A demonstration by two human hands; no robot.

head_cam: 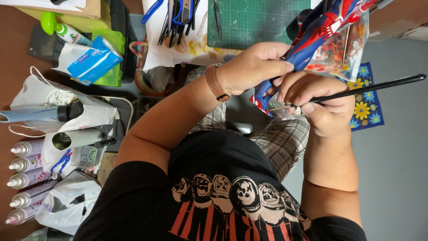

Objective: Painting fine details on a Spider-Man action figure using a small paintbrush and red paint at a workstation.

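My left hand (256, 62), with a brown-strapped watch on its wrist, grips a blue and red figure (318, 33) by its lower part. The figure slants up to the right, over a clear bag. My right hand (318, 100) pinches a thin paintbrush with a long black handle (374, 87) that points right. Its tip rests against the figure's lower end, just below my left fingers. Both hands are close together above my lap in checked shorts.
A green cutting mat (254, 20) and several pens and tools (178, 15) lie at the top. A blue tissue pack (91, 60), white bags and several spray cans (24, 178) crowd the left. A blue flowered cloth (365, 107) lies at right.
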